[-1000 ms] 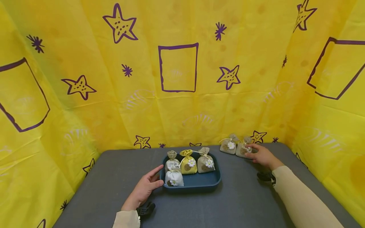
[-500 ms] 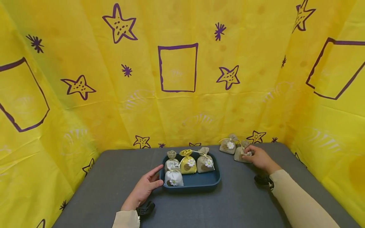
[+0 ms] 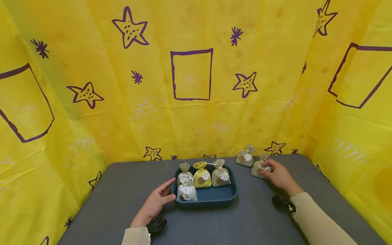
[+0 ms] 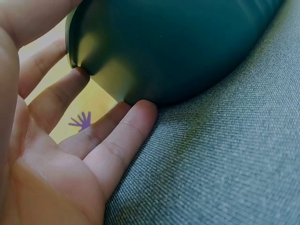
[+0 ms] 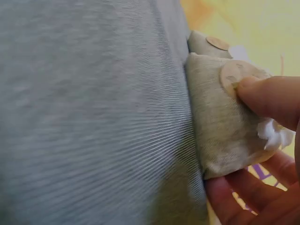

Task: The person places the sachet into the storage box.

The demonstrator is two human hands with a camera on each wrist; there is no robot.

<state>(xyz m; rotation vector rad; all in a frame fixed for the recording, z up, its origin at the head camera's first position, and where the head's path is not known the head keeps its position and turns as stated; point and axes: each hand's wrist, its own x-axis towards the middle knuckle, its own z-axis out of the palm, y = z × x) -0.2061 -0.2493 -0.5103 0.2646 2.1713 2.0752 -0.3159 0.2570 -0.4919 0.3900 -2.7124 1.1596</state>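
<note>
My right hand is around a beige drawstring pouch at the back right of the table. In the right wrist view, the thumb presses a round tag on this pouch and the fingers curl under its far side. It has a white flower. My left hand rests at the left end of a dark blue tray. Extended fingertips touch the outer wall of the tray in the left wrist view. Inside stand a white pouch, a yellow pouch and two beige pouches, the right beige pouch tied with cord.
Another beige pouch with a flower sits at the table's back edge, just left of the gripped one. Yellow printed cloth hangs behind and at both sides of the grey table.
The right hand has drawn its beige pouch slightly forward, away from the back edge and lower than the neighbouring pouch. The left hand and the tray stay put.
</note>
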